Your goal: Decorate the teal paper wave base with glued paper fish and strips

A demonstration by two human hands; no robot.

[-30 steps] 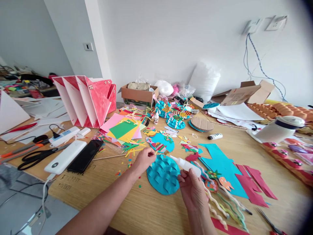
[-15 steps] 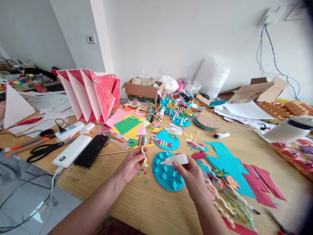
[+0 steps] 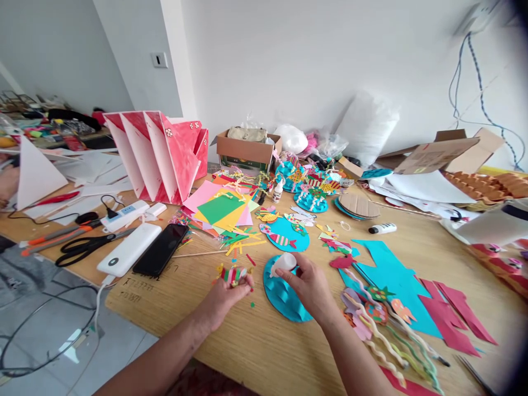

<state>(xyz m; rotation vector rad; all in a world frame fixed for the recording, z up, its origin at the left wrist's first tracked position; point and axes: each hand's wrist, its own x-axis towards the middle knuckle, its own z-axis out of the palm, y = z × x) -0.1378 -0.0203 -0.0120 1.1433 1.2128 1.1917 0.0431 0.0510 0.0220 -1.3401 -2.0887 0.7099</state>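
Gluing, I think: my right hand (image 3: 307, 283) grips the white bottle (image 3: 285, 263) at twelve o'clock over the blue disc (image 3: 285, 304), left hand (image 3: 231, 297) pinching striped paper (image 3: 231, 275); next wants careful aim

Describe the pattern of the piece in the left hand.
The piece has multicoloured stripes; see the head view.

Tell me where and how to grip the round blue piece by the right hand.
Best take the round blue piece by its outer rim, probably from the near left: raised folds stud its top, and the right hand blocks its far right.
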